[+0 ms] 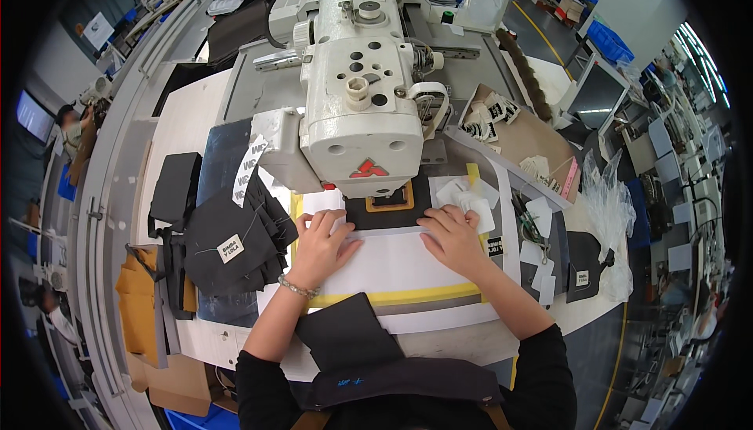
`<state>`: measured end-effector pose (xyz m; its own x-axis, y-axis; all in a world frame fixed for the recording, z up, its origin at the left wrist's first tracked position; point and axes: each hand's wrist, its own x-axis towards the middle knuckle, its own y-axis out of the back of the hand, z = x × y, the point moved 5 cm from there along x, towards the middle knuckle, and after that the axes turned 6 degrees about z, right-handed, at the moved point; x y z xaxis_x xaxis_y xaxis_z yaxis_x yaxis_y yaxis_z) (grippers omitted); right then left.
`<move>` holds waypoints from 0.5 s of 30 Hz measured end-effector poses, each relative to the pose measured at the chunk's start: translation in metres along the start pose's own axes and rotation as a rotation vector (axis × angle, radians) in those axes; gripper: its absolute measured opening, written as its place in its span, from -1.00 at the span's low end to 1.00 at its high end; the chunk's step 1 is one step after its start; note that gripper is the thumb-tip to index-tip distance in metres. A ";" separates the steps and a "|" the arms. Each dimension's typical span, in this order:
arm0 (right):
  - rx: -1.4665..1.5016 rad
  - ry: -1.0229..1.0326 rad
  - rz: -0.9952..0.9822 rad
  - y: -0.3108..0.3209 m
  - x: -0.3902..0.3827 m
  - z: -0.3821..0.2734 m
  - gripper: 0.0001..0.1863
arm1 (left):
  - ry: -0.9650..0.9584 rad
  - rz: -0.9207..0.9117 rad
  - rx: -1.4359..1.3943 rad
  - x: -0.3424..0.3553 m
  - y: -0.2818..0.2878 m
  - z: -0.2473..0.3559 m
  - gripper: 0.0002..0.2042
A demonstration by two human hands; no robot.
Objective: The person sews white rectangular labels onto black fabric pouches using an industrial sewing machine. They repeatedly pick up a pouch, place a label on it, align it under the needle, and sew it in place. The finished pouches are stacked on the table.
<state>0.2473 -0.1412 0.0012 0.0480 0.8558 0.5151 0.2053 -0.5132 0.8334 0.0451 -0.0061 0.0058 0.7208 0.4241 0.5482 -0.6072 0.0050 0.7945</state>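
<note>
A black fabric piece (358,217) lies flat beneath the head of a large white industrial sewing machine (357,128). A brass-coloured frame (390,206) sits on the fabric under the machine head; the needle itself is hidden. At the fabric's near left corner my left hand (320,248) lies palm down, fingers spread, fingertips at the edge. My right hand (455,240) presses its fingertips to the near right corner, fingers likewise apart. Both hands rest over a white work plate (392,261) bordered with yellow tape. Neither hand grasps anything.
Stacked black fabric pieces (220,234) with a pale label lie left of the plate. To the right stands a cardboard tray (533,140) of labels, with small scissors (527,218) nearby. Another black piece (349,332) lies close to my body. Co-workers are farther off.
</note>
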 end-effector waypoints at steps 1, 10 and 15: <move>0.003 0.000 0.000 0.000 0.000 0.000 -0.72 | -0.010 -0.003 -0.006 0.000 0.000 0.000 -0.75; 0.073 -0.017 -0.001 0.001 -0.001 0.002 -0.76 | -0.036 -0.022 -0.001 -0.005 -0.003 0.000 -0.80; 0.086 -0.002 0.038 0.005 0.003 0.006 -0.76 | -0.035 -0.061 0.064 -0.001 -0.005 0.005 -0.79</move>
<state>0.2544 -0.1409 0.0051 0.0597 0.8359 0.5456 0.2865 -0.5379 0.7928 0.0490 -0.0111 0.0021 0.7678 0.3929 0.5061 -0.5400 -0.0282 0.8412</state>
